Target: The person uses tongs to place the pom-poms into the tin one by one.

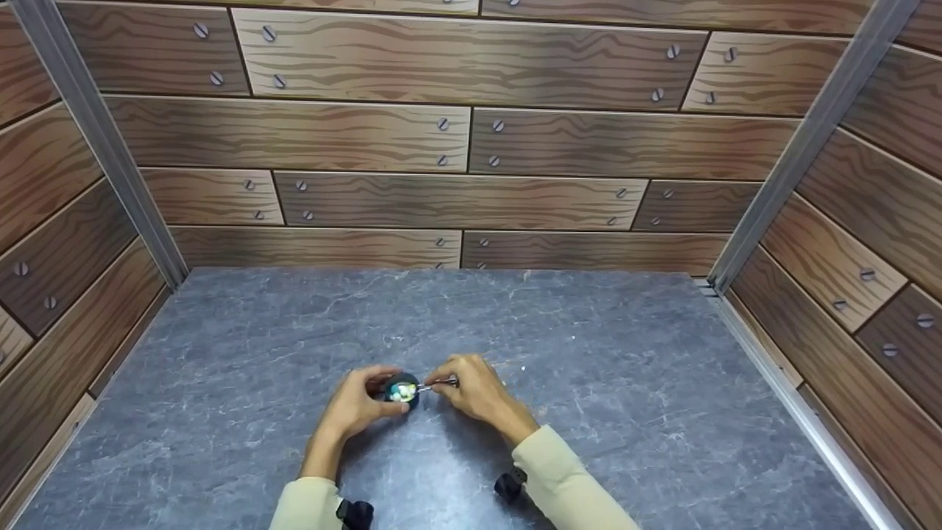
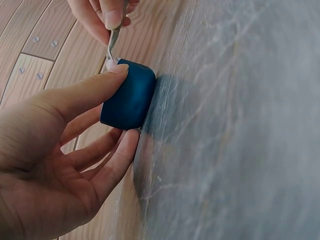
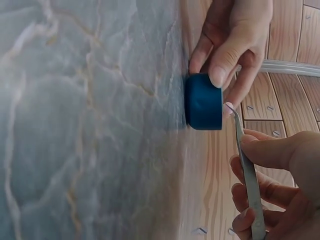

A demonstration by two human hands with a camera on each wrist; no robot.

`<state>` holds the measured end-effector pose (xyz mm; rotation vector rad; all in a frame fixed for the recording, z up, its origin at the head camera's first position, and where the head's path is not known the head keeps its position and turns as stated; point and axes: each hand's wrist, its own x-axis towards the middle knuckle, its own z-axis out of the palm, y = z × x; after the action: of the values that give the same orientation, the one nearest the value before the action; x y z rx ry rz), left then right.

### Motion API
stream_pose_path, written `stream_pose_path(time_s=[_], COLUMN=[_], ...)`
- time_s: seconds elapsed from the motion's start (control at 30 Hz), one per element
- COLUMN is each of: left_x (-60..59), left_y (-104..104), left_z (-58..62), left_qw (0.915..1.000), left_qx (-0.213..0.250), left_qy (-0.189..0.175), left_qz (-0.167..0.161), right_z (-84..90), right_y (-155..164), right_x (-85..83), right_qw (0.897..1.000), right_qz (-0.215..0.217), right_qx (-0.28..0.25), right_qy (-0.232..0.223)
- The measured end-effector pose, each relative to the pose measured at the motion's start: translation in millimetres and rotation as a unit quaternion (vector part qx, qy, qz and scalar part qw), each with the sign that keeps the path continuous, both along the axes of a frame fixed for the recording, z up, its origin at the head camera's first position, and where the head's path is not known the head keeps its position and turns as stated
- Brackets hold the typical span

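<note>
Grey marbled tabletop [image 1: 589, 412] boxed in by wood-plank print walls [image 1: 456, 140] with fake screw heads, no readable writing or brand anywhere. From the head cam, the left hand [image 1: 358, 404] has its fingers curled round a small dark blue round dish [image 1: 402, 389] sitting on the table near the front middle, with something whitish-yellow inside it, too small to tell what. Right hand [image 1: 477, 391] pinches thin metal tweezers [image 1: 439, 382] that lie roughly level, long axis running left-right, tips pointing left into the dish. Left wrist cam: thumb on the rim and fingers underneath clamp the dish [image 2: 128, 94] against the table [image 2: 240, 120], and the tweezers [image 2: 114, 42] come in from above to the open mouth. Right wrist cam: dish [image 3: 203, 101] bottom sits flat on the table [image 3: 85, 120], the other hand's fingertips [image 3: 220, 75] over its side, tweezers [image 3: 247, 175] squeezed between thumb and fingers, tips right at the rim
</note>
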<state>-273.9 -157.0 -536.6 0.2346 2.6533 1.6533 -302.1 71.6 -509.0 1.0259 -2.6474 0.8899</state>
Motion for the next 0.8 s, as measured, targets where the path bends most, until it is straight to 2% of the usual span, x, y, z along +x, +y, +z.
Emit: stream_pose_path(time_s=[0.43, 0.8], left_x=[2.2, 0.8], left_y=[-0.3, -0.4], left_z=[2.6, 2.0], left_qw=[0.9999, 0.9998], left_qx=[0.010, -0.004], left_qy=[-0.006, -0.017], left_qz=[-0.003, 0.006], right_z=[-2.5, 5.6], right_y=[-7.8, 1.5], right_x=[0.4, -0.1], right_qw=[1.000, 1.000], right_qz=[-0.006, 0.000], right_qx=[0.023, 0.007], right_qy=[-0.003, -0.013])
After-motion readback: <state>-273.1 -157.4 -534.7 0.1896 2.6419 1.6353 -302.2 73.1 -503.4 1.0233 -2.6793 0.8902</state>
